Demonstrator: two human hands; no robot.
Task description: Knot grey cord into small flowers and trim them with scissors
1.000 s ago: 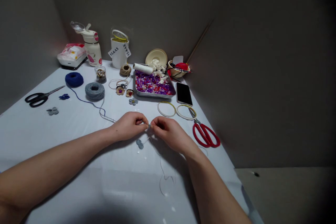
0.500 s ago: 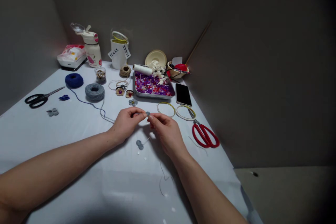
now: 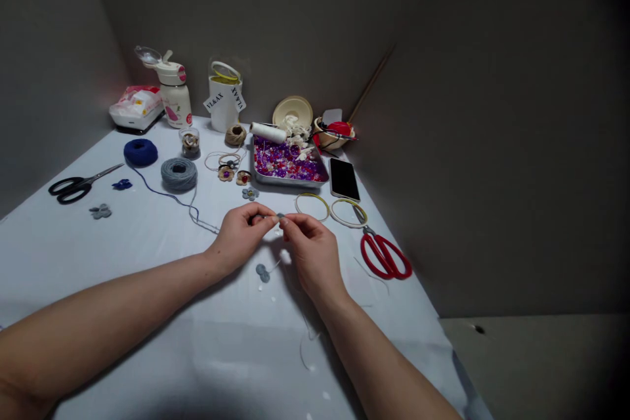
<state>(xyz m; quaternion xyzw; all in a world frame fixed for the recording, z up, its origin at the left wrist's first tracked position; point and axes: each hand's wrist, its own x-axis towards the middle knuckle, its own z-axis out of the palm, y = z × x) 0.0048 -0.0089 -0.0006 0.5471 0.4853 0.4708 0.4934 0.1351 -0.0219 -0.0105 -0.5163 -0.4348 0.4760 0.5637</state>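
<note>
Your left hand (image 3: 241, 233) and right hand (image 3: 312, 252) meet over the white sheet (image 3: 123, 243), both closed in a tight pinch. Between your fingertips is a small grey-blue piece (image 3: 280, 216), held up clear of the sheet. It is too small to tell exactly what it is, or whether one hand bears more of the grip.

Count the clock from your hands, with you at 6 o'clock. At about 7 o'clock, just below your hands, a grey-blue flower (image 3: 263, 273) lies on the sheet, with a pale thread (image 3: 272, 266) running from it. At 12 o'clock, another flower (image 3: 250, 193) sits just below the metal tray of beads (image 3: 290, 182). Further out at 9 o'clock lie a grey flower (image 3: 100, 211), a dark blue flower (image 3: 121, 184), and black scissors (image 3: 73, 187). Grey yarn (image 3: 178, 174) and navy yarn (image 3: 140, 152) sit at 10 o'clock, and red scissors (image 3: 385, 256) at 3 o'clock.

Several flowers look finished, as far as can be judged from here. The piece in your fingers looks unfinished, and no join to anything else can be made out. The beads in the tray lie unused.
</note>
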